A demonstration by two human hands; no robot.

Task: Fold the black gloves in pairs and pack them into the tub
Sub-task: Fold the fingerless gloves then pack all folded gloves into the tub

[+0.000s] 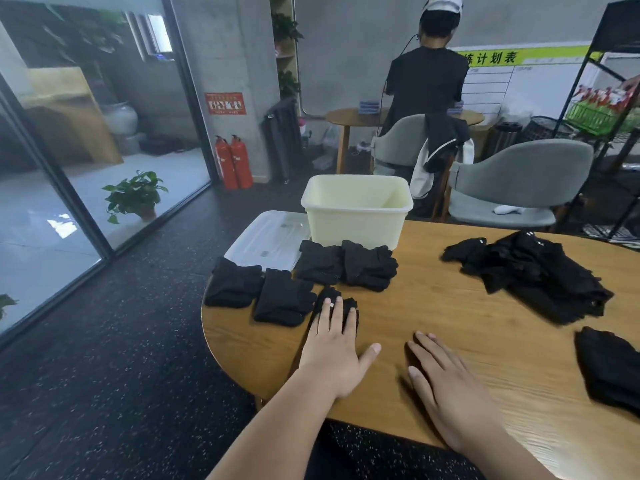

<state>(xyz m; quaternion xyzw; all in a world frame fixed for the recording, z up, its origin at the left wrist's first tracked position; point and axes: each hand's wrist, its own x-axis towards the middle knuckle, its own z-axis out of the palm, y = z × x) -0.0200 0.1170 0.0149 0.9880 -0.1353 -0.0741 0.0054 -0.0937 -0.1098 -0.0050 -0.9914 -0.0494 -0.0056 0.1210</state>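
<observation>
While its fingers lie straight, the left grip (332,344) presses flat on the nearest folded pair (337,303) on the tabletop (440,306) in the head view. The right grip (446,379) rests spread and empty just beside it. Four other folded pairs (282,297) lie before the tub (356,206), where no gloves show. Loose gloves (530,275) sit well to the right. Folding looks to be the step in hand; next comes a reach right for two loose gloves, matched cuff to cuff.

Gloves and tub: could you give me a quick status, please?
Left hand flat, pressing folded pair; right hand open on table. Tub shows no gloves inside. Loose pile lies right; nothing blocks tub.
</observation>
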